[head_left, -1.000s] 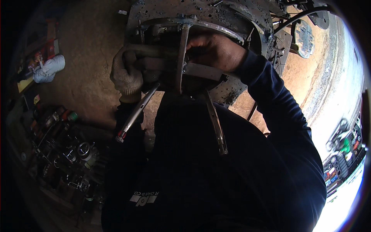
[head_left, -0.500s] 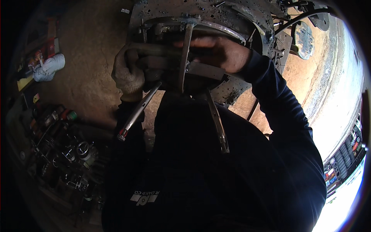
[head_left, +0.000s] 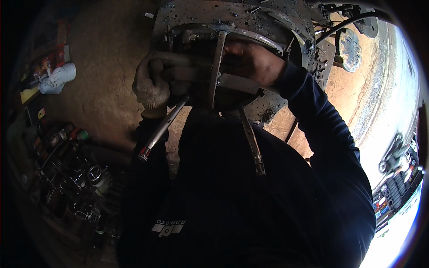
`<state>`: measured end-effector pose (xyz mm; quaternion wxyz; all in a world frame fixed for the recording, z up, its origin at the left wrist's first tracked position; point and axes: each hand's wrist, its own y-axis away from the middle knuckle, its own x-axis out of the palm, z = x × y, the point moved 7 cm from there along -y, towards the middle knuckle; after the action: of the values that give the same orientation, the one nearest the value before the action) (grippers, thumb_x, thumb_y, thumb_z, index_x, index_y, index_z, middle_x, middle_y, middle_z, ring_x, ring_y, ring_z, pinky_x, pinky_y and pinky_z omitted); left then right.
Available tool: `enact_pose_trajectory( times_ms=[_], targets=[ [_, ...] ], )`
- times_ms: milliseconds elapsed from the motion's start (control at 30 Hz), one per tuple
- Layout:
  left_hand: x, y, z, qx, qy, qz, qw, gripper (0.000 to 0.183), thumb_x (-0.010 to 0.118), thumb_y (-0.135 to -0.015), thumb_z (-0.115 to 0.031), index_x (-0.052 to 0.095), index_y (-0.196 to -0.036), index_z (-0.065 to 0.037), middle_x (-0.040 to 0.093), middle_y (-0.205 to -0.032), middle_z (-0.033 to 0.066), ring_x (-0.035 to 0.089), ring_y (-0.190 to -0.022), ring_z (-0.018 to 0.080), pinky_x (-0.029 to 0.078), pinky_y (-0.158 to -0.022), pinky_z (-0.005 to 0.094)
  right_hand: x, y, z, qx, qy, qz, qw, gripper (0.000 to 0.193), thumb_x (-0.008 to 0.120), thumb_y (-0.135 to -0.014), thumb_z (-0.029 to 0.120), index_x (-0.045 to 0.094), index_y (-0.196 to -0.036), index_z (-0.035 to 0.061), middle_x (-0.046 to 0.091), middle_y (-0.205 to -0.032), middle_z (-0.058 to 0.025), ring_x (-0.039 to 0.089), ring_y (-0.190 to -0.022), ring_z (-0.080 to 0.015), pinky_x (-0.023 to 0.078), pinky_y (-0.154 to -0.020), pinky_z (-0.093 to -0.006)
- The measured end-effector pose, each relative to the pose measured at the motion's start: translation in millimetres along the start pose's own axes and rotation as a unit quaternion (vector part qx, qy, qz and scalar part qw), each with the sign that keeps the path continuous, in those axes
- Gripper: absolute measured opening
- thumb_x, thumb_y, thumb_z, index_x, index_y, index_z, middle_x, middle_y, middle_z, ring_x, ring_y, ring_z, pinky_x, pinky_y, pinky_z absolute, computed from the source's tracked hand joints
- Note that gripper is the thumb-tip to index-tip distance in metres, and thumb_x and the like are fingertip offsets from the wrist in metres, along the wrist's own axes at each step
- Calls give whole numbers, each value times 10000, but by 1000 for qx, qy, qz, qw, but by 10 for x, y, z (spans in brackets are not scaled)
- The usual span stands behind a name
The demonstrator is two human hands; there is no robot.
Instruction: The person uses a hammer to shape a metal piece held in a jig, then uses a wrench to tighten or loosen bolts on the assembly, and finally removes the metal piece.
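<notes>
A rusty round metal drum assembly (head_left: 250,22) fills the top middle of the head view. My left hand (head_left: 152,85), in a dirty cloth glove, grips a slim metal tool (head_left: 163,127) with a red tip that slants down to the left. My bare right hand (head_left: 252,60) presses against the curved metal parts at the drum's centre, its fingers closed around a part there. A thin vertical metal strip (head_left: 216,62) crosses in front of both hands. Below hangs a long flat metal bar (head_left: 252,143). My dark sleeves and torso cover the lower middle.
Brown dirt floor (head_left: 103,58) lies at the left. A white bundled cloth (head_left: 56,78) sits at the far left. A pile of dark metal parts and tools (head_left: 76,178) fills the lower left. Bright outdoor ground with parked vehicles (head_left: 393,156) shows at the right.
My left hand has shifted slightly right toward the drum's centre with the tool. My right hand stays on the drum parts. The view has tilted a little.
</notes>
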<state>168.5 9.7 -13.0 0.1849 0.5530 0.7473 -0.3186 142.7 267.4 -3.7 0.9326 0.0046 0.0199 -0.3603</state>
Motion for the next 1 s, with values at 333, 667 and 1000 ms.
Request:
enact_pose_trajectory(
  times_ms=[333,667,1000],
  targets=[
    [-13,-11,23,-30,1,-5,1000,225,652,-962,-131,692,-1174,-67,737,-969,144,731,-862,248,586,-765,354,-12,5,29,26,52,-7,998,413,743,-889,114,642,-1280,25,635,-1293,-157,602,-1209,-261,482,-1049,-373],
    [-27,-28,-35,-39,-19,8,999,227,663,-958,-151,681,-1170,-70,729,-1051,155,728,-943,296,581,-795,388,33,-52,-259,71,-113,-14,991,420,723,-900,106,632,-1302,23,611,-1337,-145,570,-1258,-264,458,-1078,-373],
    [-27,16,25,-40,-28,17,999,249,655,-959,-159,670,-1194,-77,723,-1064,161,716,-961,330,571,-817,401,41,30,-62,134,-26,28,990,434,721,-901,82,621,-1321,34,595,-1363,-142,564,-1269,-237,445,-1093,-375]
  ],
)
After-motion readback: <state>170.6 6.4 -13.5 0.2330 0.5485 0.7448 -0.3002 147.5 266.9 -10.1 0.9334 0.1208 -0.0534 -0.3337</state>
